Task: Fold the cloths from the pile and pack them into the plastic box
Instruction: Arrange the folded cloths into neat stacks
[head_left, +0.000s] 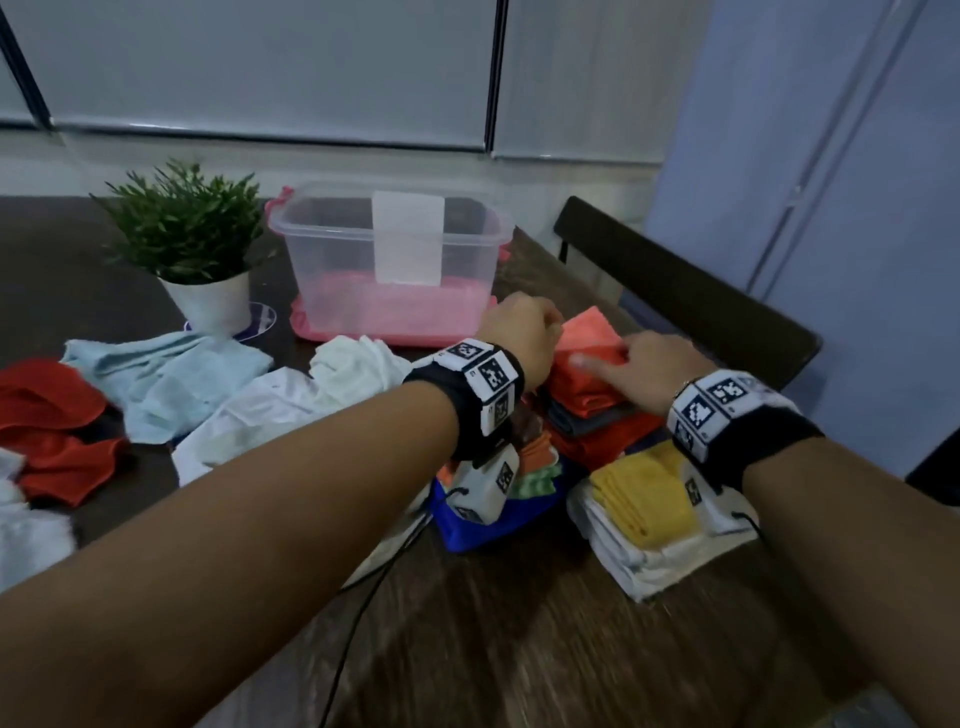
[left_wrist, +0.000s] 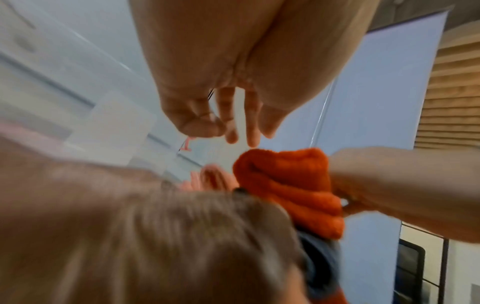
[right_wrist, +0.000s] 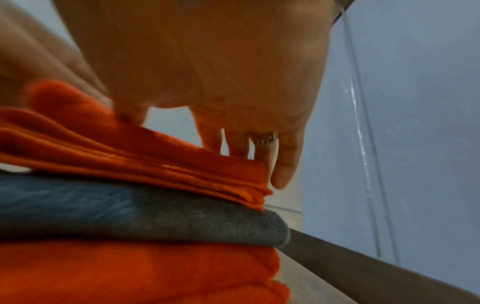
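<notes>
A folded orange cloth (head_left: 587, 332) tops a stack over a grey cloth (head_left: 582, 422) and a red one, right of the clear plastic box (head_left: 332, 244). My right hand (head_left: 654, 364) grips that orange cloth: the thumb lies on top and the fingers curl down over its far right edge (right_wrist: 213, 142). Just left of the cloth my left hand (head_left: 524, 327) hovers with its fingers (left_wrist: 253, 137) hanging loose, holding nothing. A folded pink cloth (head_left: 395, 312) lies inside the box. Unfolded white (head_left: 291, 405), light blue (head_left: 166, 379) and red (head_left: 52, 410) cloths lie piled at the left.
Two more folded stacks sit near me: yellow on white (head_left: 644, 493), and mixed colours on blue (head_left: 493, 525) under my left wrist. A potted plant (head_left: 192, 234) stands left of the box. A dark chair back (head_left: 685, 306) runs along the table's right edge.
</notes>
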